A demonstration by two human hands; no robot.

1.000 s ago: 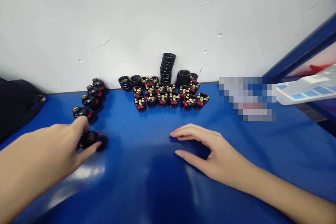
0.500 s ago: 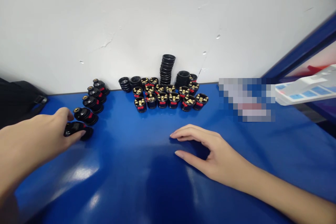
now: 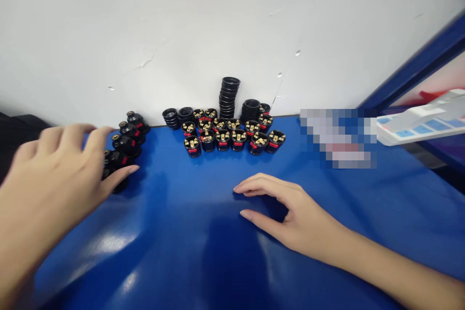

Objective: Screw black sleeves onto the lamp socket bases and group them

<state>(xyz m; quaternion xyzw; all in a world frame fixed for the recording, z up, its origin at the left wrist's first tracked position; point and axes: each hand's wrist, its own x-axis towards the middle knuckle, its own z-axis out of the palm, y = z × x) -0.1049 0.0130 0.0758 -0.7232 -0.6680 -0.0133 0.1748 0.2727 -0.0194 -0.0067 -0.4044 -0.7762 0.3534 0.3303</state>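
My left hand hovers open over a row of black lamp holders at the left, fingers spread and holding nothing. It hides part of the nearest ones. These lamp holders have brass-centred tops and red parts on their sides. My right hand lies on its side at the table's right middle, thumb and fingers apart, with nothing between them. Beyond it stand several black socket bodies with brass contacts facing up and red pieces on their sides.
Behind the socket bodies, a leaning stack of black threaded rings rises against the white wall. Shorter ring stacks stand beside it. A white-and-blue tray-like object is at the right of the blue table, near a blurred-out patch.
My left hand has let go of the nearest lamp holder, lifted and spread its fingers, moving slightly up. My right hand stays in place. The view has shifted slightly.
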